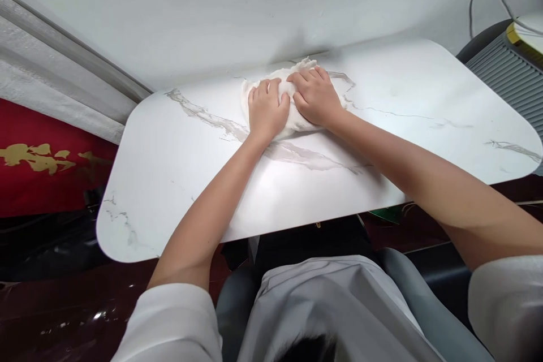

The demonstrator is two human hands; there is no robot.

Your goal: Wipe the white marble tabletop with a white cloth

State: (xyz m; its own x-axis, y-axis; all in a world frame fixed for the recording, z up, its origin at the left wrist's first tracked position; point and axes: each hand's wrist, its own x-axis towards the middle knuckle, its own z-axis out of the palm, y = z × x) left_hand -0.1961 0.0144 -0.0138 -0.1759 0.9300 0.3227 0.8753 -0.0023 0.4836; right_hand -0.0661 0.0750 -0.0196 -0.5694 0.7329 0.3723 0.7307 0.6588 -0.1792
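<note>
While left hand (pixel 268 110) and right hand (pixel 316 96) rest on what appears white cloth (pixel 294 121), far on marble-patterned tabletop (pixel 144 181), grip is indeterminable

Honestly, forward's a no-go for me: the wall (pixel 212 17) sits right behind the table (pixel 445 90). Sideways is way roomier. My left hand (pixel 268 107) could slide out to the left end, my right hand (pixel 317 93) toward the right. There's a wedge between my forearms (pixel 229 186) too, but the bunched cloth (pixel 298 120) blocks low passes between my hands.
</note>
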